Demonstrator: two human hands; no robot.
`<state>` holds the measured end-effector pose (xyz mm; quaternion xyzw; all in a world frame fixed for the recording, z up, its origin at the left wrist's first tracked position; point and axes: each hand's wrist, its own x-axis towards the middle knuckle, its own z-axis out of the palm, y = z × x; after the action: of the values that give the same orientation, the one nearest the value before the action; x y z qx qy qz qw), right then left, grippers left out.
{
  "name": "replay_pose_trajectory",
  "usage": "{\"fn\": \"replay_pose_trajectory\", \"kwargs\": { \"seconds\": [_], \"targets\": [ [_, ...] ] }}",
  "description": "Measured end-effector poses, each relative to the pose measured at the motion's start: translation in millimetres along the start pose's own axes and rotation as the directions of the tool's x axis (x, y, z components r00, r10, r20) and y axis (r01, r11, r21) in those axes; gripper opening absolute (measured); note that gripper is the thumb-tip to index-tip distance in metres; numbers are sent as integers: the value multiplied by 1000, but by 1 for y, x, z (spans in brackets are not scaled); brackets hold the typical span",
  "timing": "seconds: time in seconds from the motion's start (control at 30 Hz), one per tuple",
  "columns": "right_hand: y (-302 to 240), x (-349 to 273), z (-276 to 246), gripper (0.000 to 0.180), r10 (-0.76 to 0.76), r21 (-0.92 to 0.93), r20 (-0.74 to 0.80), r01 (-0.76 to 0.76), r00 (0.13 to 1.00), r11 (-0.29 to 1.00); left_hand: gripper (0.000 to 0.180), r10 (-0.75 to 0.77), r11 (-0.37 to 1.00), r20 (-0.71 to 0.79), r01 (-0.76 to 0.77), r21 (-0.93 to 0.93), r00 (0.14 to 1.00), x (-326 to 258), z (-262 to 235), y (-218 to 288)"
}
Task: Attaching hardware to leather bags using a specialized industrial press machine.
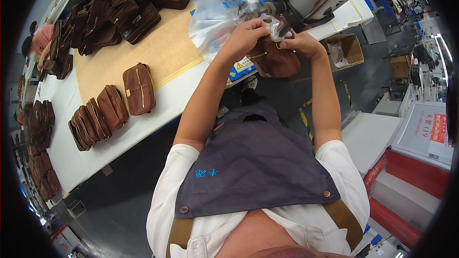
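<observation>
A brown leather pouch [282,63] with a gold zipper hangs between my hands at the working end of a machine [282,7]. My left hand [247,38] is closed, its fingers pinching the pouch's upper edge beside a white-wrapped machine part [278,32]. On the other side my right hand [305,45] grips the pouch's edge, thumb toward the wrapped part. Just what lies under the fingertips is partly hidden. Left of my arms, a single brown pouch [139,89] lies on the table, next to a row of several similar pouches [99,117].
A large heap of dark brown bags [117,12] covers the table's far left. Clear plastic [215,31] lies by my left forearm. A cardboard box [351,50] stands on the floor at right. Another person [40,43] is at the far left. Red pipes [392,222] run at lower right.
</observation>
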<state>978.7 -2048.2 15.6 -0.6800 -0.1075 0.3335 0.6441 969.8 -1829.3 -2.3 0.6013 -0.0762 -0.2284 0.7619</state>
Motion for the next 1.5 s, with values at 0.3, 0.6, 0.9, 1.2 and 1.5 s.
{"fn": "replay_pose_trajectory", "kwargs": {
  "seconds": [0.3, 0.6, 0.9, 1.2, 1.5],
  "targets": [
    [-33, -11, 19, 49, 133, -264, -108, -158, 985, 952, 16, 29, 999, -47, -27, 44, 998, -2, -5, -2],
    [-17, -18, 59, 45, -411, -878, -280, -58, 867, 476, 18, 269, 875, -170, -167, 454, 948, -23, 6, 5],
    [-29, -113, -72, 38, -395, -794, -475, -188, 787, 579, 42, 577, 81, -648, 755, 651, 497, -159, -174, -82],
    [10, -58, -322, 53, -532, -477, -834, -673, 144, 566, 40, 506, -35, -822, 958, 284, 262, -194, -175, -128],
    [80, 57, -410, 59, -448, -458, -882, -498, 148, 736, 31, 589, 317, -806, 902, 293, 55, -215, -156, -89]
  ]
}}
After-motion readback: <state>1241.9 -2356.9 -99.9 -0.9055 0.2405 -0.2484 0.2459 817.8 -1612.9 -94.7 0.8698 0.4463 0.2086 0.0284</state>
